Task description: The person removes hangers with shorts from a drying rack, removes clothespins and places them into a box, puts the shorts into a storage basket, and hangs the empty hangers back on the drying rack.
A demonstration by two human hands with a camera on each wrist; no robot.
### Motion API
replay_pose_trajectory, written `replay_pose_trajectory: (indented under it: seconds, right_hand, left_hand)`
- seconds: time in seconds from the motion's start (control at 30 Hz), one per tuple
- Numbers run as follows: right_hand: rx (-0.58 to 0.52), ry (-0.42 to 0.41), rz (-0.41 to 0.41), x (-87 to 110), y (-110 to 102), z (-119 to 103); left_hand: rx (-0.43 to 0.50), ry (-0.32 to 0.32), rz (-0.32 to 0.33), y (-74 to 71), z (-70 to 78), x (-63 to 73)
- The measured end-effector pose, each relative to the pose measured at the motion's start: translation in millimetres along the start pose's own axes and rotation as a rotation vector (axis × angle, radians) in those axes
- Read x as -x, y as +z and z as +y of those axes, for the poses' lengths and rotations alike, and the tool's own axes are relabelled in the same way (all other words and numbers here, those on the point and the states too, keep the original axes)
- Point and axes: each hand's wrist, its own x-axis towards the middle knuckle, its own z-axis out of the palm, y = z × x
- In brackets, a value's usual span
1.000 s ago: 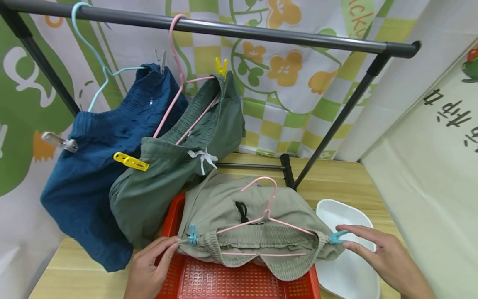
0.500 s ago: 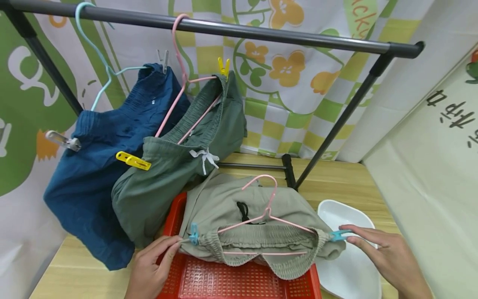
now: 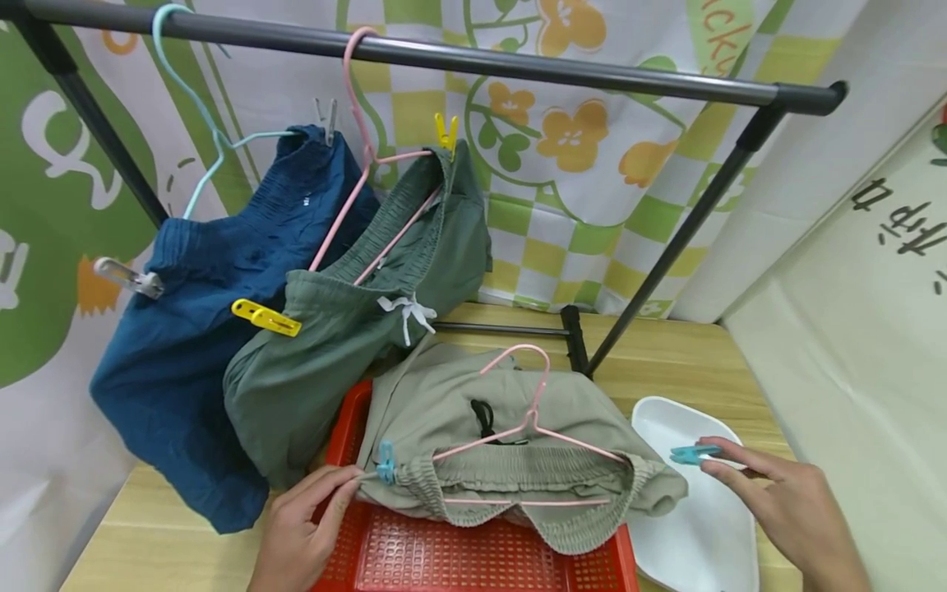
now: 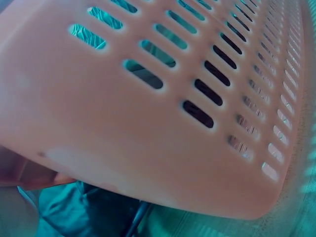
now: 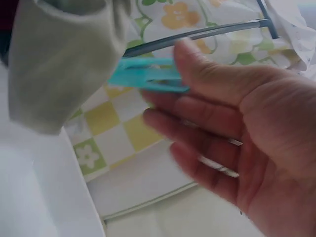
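Note:
Khaki shorts with a ribbed elastic waistband and a black drawstring lie over a red basket. A pink hanger sits inside the waistband, its hook lying on the cloth. At the waistband's left end is a light blue clothespin. Just left of it, my left hand pinches a thin edge of the shorts. My right hand holds a second light blue clothespin between thumb and forefinger, apart from the shorts' right end. In the right wrist view that clothespin points toward the khaki cloth.
The red basket stands on a wooden table. A white tray is at its right. Blue shorts and green shorts hang clipped on hangers from a dark metal rack behind.
The right hand has drawn its clothespin up and right, off the end of the waistband. The left hand keeps its hold. The head view has shifted slightly.

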Motion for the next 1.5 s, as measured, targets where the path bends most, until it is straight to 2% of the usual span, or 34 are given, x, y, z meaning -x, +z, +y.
replay_pose_trajectory:
  seconds: [0.13, 0.27, 0.43, 0.7, 0.8, 0.9, 1.03, 1.13, 1.17, 1.27, 1.37, 1.43, 1.5]
  right_hand:
    - [0.027, 0.040, -0.117, -0.3, 7.0, 7.4]
    - [-0.001, 0.033, -0.165, 1.4, 13.8, 13.6]
    - [-0.009, 0.035, -0.163, 2.1, 15.8, 19.5]
    - [0.021, 0.039, -0.201, 1.5, 19.2, 26.4]
    - [0.024, 0.026, -0.171, -0.2, 20.3, 26.1]
    - [0.028, 0.003, -0.097, -3.6, 19.2, 19.2]
    - [0.004, -0.048, 0.030, -11.7, 17.5, -14.7]
    - [-0.059, -0.169, 0.066, -19.9, 19.1, -52.7]
    - [-0.092, -0.233, 0.068, -23.1, 21.2, -65.2]
    - [-0.174, -0.430, 0.016, -31.9, 29.8, -100.3]
    - [-0.266, -0.565, -0.095, -39.5, 45.8, -133.9]
    - [-0.296, -0.623, -0.163, -44.0, 59.2, -154.4]
    - [-0.302, -0.647, -0.225, -47.3, 72.6, -172.3]
  left_hand:
    - [0.007, 0.008, 0.003, -0.2, -0.1, 0.0]
    - [0.014, 0.016, 0.004, -0.4, 0.5, 0.1]
    - [0.012, 0.023, 0.007, -0.6, 1.1, 0.0]
    - [-0.006, 0.000, -0.006, -1.3, 0.4, -0.1]
    - [0.000, 0.007, -0.003, -0.9, 0.2, -0.3]
    - [0.011, 0.023, -0.001, -0.8, -0.3, -0.4]
    - [0.026, 0.068, 0.014, -2.4, -1.2, -0.4]
    - [0.027, 0.100, 0.032, -3.1, -1.6, 0.0]
    - [0.028, 0.101, 0.034, -3.1, -1.7, 0.2]
    - [0.028, 0.094, 0.030, -2.0, -1.5, 0.6]
    - [0.027, 0.084, 0.023, -0.8, -1.3, 0.7]
    - [0.026, 0.087, 0.020, -0.7, -1.5, 0.7]
    - [0.027, 0.095, 0.021, -1.3, -1.5, 0.8]
